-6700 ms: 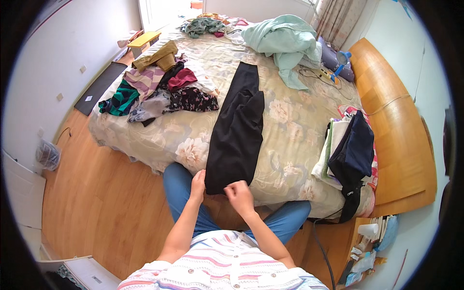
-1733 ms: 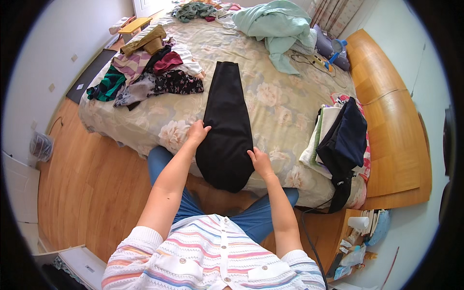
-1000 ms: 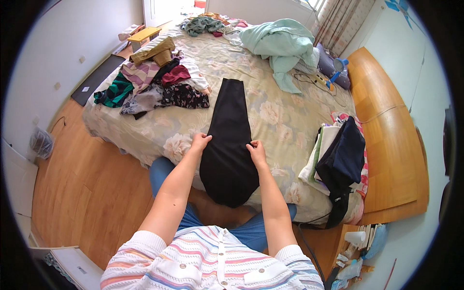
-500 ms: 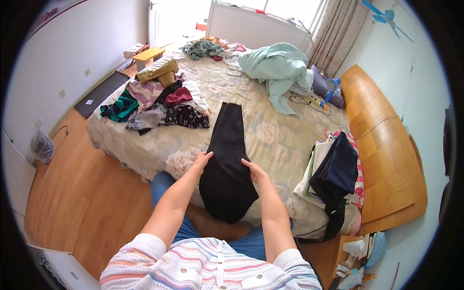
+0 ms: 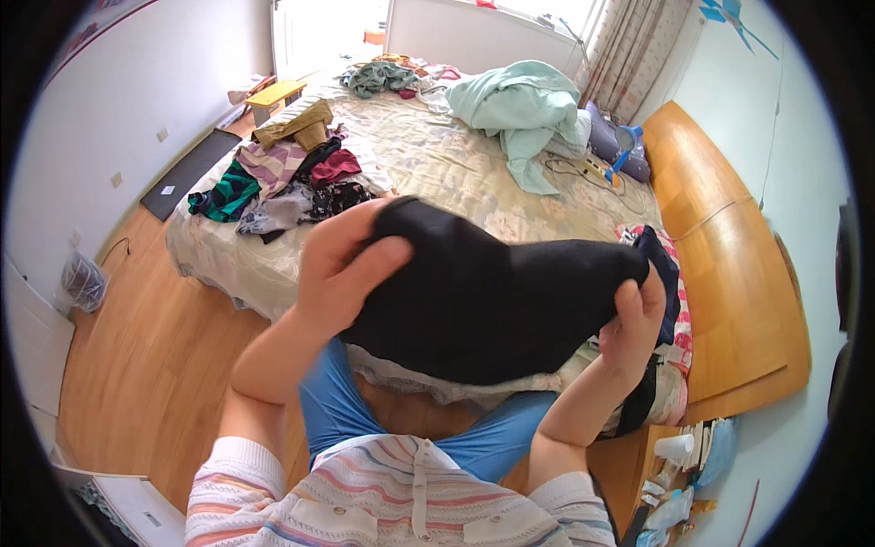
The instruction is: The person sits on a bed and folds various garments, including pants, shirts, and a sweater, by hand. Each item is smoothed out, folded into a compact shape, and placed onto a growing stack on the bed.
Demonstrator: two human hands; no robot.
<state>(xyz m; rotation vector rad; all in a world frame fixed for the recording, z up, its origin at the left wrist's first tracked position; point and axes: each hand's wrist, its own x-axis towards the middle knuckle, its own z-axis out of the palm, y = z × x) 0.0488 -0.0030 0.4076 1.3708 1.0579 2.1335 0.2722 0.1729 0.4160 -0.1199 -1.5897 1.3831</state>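
Observation:
A black garment (image 5: 492, 305) is lifted off the bed and held up close in front of me, stretched between both hands. My left hand (image 5: 342, 264) grips its left end, thumb over the cloth. My right hand (image 5: 633, 319) clutches its right end. The garment hides part of the floral bedspread (image 5: 437, 169) behind it. My knees in blue trousers (image 5: 333, 410) press against the bed's near edge.
A heap of mixed clothes (image 5: 283, 182) lies on the bed's left side, and a mint-green garment (image 5: 524, 109) at the far side. Folded clothes (image 5: 670, 273) sit at the right by the wooden footboard (image 5: 729, 273). Wood floor (image 5: 137, 337) lies to the left.
The black garment lay flat and lengthwise on the bed with both hands on its near end. Now both hands have raised it off the bed, turned sideways, close to the camera.

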